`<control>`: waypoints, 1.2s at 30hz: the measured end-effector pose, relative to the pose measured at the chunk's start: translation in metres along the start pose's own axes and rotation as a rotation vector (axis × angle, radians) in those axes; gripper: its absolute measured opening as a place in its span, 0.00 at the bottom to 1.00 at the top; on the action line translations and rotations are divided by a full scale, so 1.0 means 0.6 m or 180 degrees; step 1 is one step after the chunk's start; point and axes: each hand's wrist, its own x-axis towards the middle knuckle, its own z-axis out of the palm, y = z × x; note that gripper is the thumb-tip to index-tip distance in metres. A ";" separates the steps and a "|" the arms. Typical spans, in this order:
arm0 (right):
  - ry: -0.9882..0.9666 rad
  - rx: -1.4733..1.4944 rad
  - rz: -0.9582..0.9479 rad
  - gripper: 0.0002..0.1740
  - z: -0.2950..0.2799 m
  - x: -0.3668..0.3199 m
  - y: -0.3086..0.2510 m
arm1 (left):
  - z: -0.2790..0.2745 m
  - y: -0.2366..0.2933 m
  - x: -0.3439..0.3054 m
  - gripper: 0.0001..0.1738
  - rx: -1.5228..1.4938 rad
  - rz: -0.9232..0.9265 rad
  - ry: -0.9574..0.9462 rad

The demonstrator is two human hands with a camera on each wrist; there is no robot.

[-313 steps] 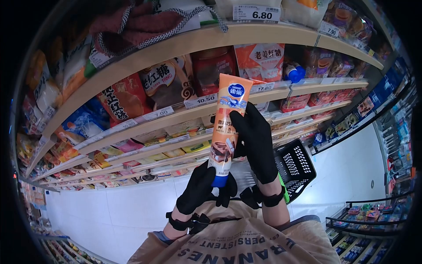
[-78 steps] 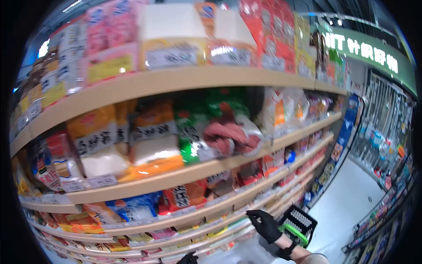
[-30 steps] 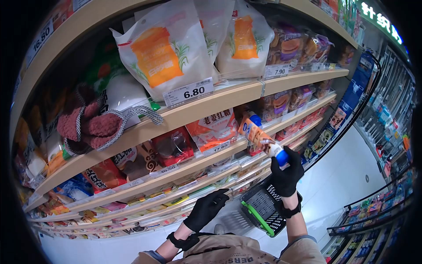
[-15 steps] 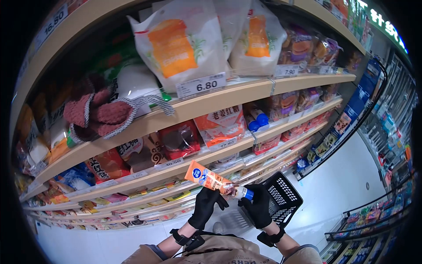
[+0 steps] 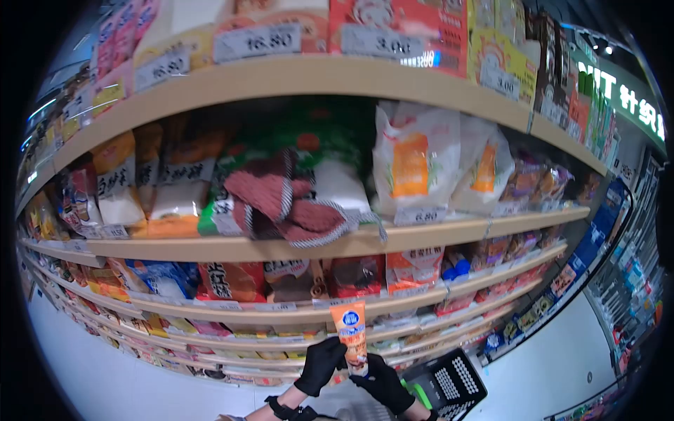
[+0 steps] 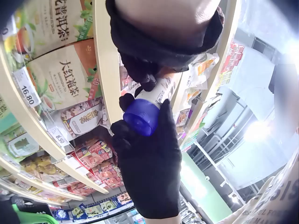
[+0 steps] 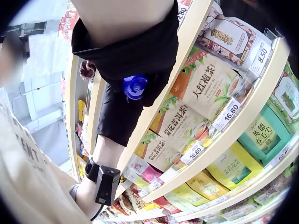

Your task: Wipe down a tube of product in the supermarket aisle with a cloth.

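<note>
Both black-gloved hands hold an orange squeeze tube (image 5: pixel 353 337) with a blue-and-white brand mark, nearly upright in front of the shelves, cap end down. My left hand (image 5: pixel 321 363) grips its left side with curled fingers. The right hand (image 5: pixel 385 384) holds the lower end near the cap. In the left wrist view the blue screw cap (image 6: pixel 141 116) points toward the camera, between the right hand's thumb and fingers. From the right wrist, the same blue cap (image 7: pixel 135 87) shows under the right glove, with the left glove (image 7: pixel 117 114) behind it.
Blue-capped tubes (image 5: pixel 458 265) lie on a shelf to the right. A dark pink cloth (image 5: pixel 281 203) drapes over the sugar bags' shelf edge. Below right, a black basket (image 5: pixel 460 382) with a green handle stands on the floor. Tea bags (image 7: pixel 205 86) fill lower shelves.
A second ago the right hand alone held the tube near the shelf; the left hand has since taken hold. The tube has swung from slanted to nearly upright, and the head view has tilted up.
</note>
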 end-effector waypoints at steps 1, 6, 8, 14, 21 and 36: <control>0.0013 0.0084 -0.0120 0.32 0.012 0.004 0.011 | -0.013 -0.007 -0.001 0.11 -0.0232 0.0062 -0.0047; 0.0178 0.1107 -0.0058 0.26 0.071 0.014 -0.034 | -0.076 -0.006 -0.011 0.11 0.0961 0.0825 0.0113; -0.0004 0.1628 0.0386 0.28 0.088 0.018 -0.054 | -0.093 0.002 -0.019 0.12 0.1298 0.0913 0.0281; -0.0023 0.1520 0.0234 0.29 0.140 0.037 -0.092 | -0.147 0.013 -0.046 0.11 0.0696 0.1334 0.0135; -0.0331 0.0509 0.0262 0.34 0.177 0.032 -0.124 | -0.210 0.014 -0.086 0.14 0.1041 0.1263 0.0168; 0.0224 0.0637 -0.0301 0.33 0.235 0.020 -0.268 | -0.255 0.113 -0.113 0.22 -0.0443 0.1000 -0.0682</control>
